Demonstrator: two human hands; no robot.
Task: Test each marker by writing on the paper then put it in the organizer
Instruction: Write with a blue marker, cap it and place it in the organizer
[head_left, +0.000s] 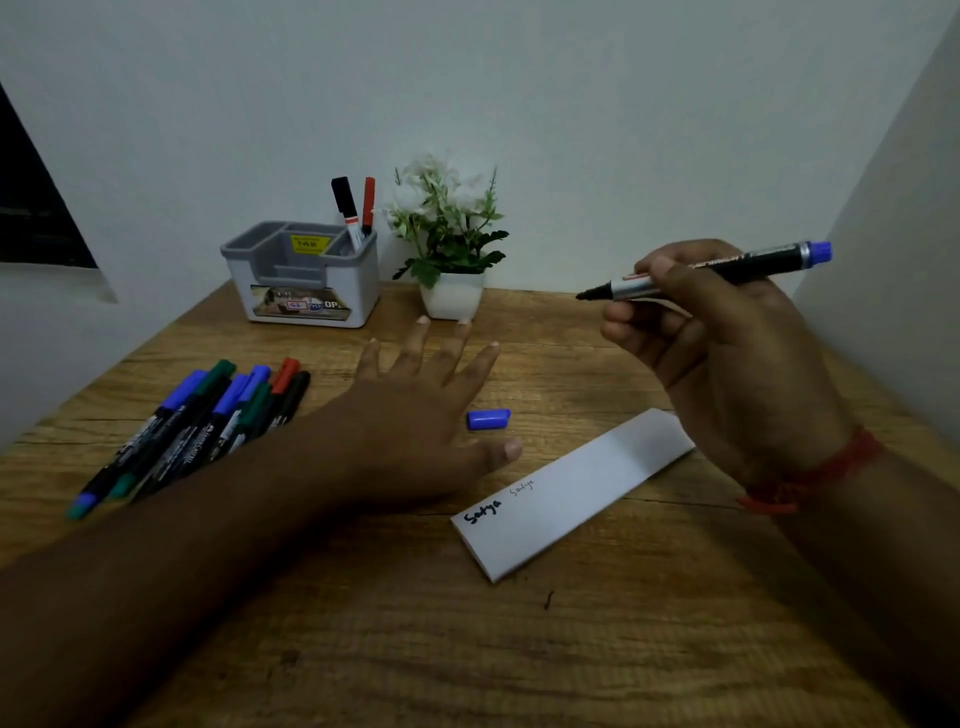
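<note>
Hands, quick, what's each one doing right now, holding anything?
Left hand: open, fingers spread over the table, holding nothing.
Right hand: gripping an uncapped marker, tip off the paper.

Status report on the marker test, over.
Right hand grips uncapped blue marker, tip off the paper. Left hand open, by the blue cap. Two markers in organizer. Path clear.

Wooden counter (623, 649). Organizer (304, 278) and plant pot (452, 296) at far edge; marker pile (197, 426) near left edge. Blue cap (488, 419) and paper (571, 491) mid-counter.
</note>
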